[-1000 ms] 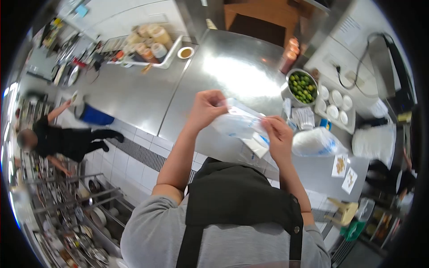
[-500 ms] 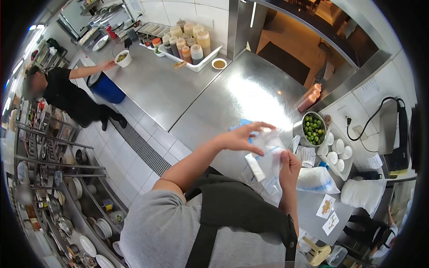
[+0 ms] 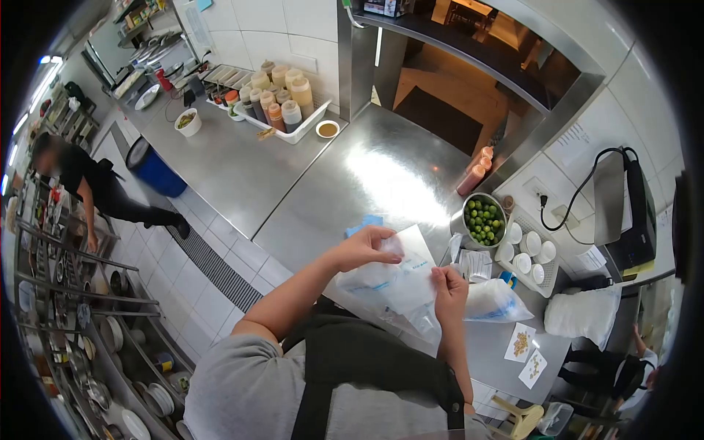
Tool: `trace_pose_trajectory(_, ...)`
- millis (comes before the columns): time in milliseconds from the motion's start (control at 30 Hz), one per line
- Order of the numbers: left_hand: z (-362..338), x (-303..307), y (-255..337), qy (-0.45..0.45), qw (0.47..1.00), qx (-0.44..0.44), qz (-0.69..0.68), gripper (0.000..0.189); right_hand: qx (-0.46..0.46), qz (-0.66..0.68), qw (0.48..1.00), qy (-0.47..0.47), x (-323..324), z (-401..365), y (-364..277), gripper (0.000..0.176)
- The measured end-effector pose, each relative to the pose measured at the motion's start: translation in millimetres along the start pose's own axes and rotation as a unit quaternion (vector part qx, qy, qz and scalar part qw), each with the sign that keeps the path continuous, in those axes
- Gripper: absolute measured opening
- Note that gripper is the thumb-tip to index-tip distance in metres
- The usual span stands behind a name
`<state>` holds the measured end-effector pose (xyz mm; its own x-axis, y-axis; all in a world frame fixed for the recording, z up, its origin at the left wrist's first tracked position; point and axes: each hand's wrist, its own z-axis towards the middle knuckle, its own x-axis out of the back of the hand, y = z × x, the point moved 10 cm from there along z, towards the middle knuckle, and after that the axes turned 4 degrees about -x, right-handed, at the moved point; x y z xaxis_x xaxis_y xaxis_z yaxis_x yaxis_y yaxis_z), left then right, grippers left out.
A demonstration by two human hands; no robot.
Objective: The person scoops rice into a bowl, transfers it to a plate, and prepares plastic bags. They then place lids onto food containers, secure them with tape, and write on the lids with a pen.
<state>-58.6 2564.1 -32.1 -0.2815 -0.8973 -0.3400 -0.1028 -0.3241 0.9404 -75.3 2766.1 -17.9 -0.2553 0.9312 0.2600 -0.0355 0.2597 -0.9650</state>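
Hands meet over the steel surface point(image 3: 367, 176), and between them is a clear plastic bag point(image 3: 400, 282) with blue print. Left hand point(image 3: 367, 248) pinches the bag's upper edge, fingers curled onto the film. Right hand point(image 3: 449, 288) grips its lower right side, thumb and fingers closed on it. The bag is held in the air, just in front of the apron, above the near edge of the surface. Just right of it, a filled bag point(image 3: 502, 301) lies on the surface. Beyond that sits a metal bowl of limes point(image 3: 480, 220) beside a tray of small white cups point(image 3: 529, 253). Far left, another person point(image 3: 84, 176) bends by the racks.
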Motion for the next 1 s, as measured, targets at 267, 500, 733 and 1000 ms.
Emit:
trace_pose_trajectory(267, -13, 10, -18, 0.039, 0.997, 0.035, -0.061, 0.027, 0.013, 0.015, 0.999, -0.048, -19, 2, 20, 0.016)
trace_pose_trajectory(500, -60, 127, 5, 0.143, 0.987, 0.040, -0.056, 0.055, 0.003, 0.202, 0.976, -0.086, -72, 19, -3, 0.009)
trace_pose_trajectory(733, -89, 217, 73, 0.050, 0.985, -0.057, 0.155, 0.054, -0.005, 0.096, 0.992, -0.077, -213, 44, -17, 0.020)
trace_pose_trajectory(1000, -143, 331, -55, 0.295, 0.944, 0.072, -0.130, 0.028, 0.019, -0.022, 0.982, -0.188, -426, 51, -52, 0.013)
